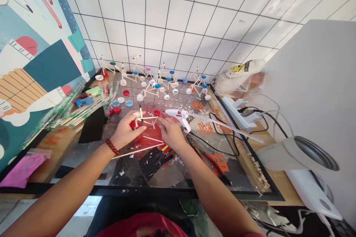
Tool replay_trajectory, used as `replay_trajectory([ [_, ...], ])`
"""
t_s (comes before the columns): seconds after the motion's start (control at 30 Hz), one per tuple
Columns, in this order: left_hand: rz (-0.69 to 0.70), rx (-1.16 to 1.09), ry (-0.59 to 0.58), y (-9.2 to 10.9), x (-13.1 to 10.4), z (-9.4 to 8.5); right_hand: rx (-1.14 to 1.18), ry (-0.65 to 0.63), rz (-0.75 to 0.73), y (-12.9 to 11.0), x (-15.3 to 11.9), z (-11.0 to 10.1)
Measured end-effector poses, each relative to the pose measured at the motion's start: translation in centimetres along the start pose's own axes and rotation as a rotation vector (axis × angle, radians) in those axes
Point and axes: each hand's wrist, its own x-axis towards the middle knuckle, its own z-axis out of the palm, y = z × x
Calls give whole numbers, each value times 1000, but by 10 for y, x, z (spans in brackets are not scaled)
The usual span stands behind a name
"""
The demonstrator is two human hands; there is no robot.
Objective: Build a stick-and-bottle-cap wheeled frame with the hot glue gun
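Note:
Between my hands is a small model bicycle (150, 118) made of thin pale sticks, with a black-tipped upright at its left end. My left hand (126, 129), wearing a red bead bracelet, is closed around that end, where a white cap shows by the fingers. At the model's right end, the bent fingers of my right hand (171, 129) are closed on the sticks; the fingertips are partly hidden. A white glue gun (179, 115) lies just beyond my right hand with a glue stick in its back. One red bottle cap (157, 112) sits behind the model.
Several finished stick bicycles (158, 81) stand along the tiled wall. Loose caps (129, 103) lie to the left, beside bundled sticks (80, 114). Pliers (214, 163), black sheet pieces (151, 163) and white scraps are near my right arm. A power strip (240, 113) and cables occupy the right.

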Motion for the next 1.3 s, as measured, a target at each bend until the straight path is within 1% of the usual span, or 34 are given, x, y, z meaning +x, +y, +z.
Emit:
replay_trajectory([
  [0.47, 24, 7, 12, 2, 1, 1, -32, -40, 10, -6, 0, -4],
  [0.63, 27, 21, 0, 4, 0, 1, -31, -36, 9, -7, -1, -4],
  [0.83, 10, 39, 12, 5, 0, 0, -33, -42, 8, -7, -1, -4],
  [1.3, 30, 57, -4, 6, -1, 1, -44, -50, 13, -8, -1, -5],
])
